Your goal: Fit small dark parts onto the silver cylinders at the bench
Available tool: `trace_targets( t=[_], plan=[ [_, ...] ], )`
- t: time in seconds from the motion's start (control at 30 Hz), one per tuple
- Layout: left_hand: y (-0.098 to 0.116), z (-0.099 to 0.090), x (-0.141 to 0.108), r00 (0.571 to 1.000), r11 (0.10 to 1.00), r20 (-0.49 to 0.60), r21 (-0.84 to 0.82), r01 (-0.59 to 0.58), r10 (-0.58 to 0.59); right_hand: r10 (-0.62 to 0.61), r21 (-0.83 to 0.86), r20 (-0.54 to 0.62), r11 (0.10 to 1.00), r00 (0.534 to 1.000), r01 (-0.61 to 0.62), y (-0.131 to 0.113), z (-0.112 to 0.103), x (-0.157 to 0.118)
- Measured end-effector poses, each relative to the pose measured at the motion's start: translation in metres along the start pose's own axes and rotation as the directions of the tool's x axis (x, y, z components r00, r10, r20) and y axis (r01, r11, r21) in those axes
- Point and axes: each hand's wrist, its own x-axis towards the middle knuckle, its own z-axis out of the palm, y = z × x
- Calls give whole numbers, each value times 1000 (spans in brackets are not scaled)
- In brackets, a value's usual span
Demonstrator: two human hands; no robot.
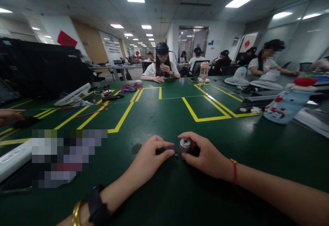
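A small silver motor [185, 146], shaped like a short can, stands upright on the green table with dark holes in its top face. My right hand [205, 154] is closed around it, thumb at the near side and index finger at the far side. Just left of the motor lies a tiny ring-like metal part [176, 154], too small to name surely. The thumb tip of my left hand [154, 152] is beside that part. A gap shows between the left thumb and index finger, with nothing seen in them.
Yellow tape [197, 120] marks the green table [154, 116]. A blue bottle [288, 102] and small fans [238, 77] stand at right. Wires [131, 87], a power strip [17, 159] and a black case [43, 70] are at left. A person [161, 65] sits opposite; another person's hand [10, 115] is at far left.
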Motion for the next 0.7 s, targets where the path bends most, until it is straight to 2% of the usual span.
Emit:
trace_targets(
  t=[0.07,0.17,0.27,0.33,0.4,0.43,0.5,0.57,0.63,0.67,0.7],
  plan=[
    [-7,-13,0,996,997,-55,-51,62,-65,41,-100,10,994,999,-39,2,-19,5],
    [-22,-31,3,969,986,-187,-82,148,-161,192,-353,-33,916,981,-192,22,-68,16],
    [-35,-37,6,931,959,-243,-150,241,-272,400,-593,-149,695,904,-406,63,-123,23],
    [-40,-34,8,918,953,-271,-170,251,-291,518,-668,-178,561,836,-490,90,-152,23],
    [-42,-31,9,917,958,-292,-171,231,-273,590,-690,-164,505,791,-519,106,-167,22],
    [-42,-29,10,918,960,-296,-170,222,-264,589,-698,-176,490,788,-522,108,-170,21],
    [-42,-27,9,919,962,-300,-165,216,-257,487,-725,-256,474,835,-499,97,-162,21],
    [-41,-27,9,917,962,-301,-158,223,-262,270,-736,-295,547,916,-398,73,-137,21],
    [-40,-27,8,916,961,-300,-148,232,-267,61,-660,-192,731,980,-174,42,-97,21],
    [-39,-28,8,916,961,-297,-143,236,-269,-2,-555,-90,831,996,-49,28,-73,20],
    [-39,-28,8,916,961,-295,-138,240,-271,-48,-455,-2,890,999,42,16,-49,19]
  ],
)
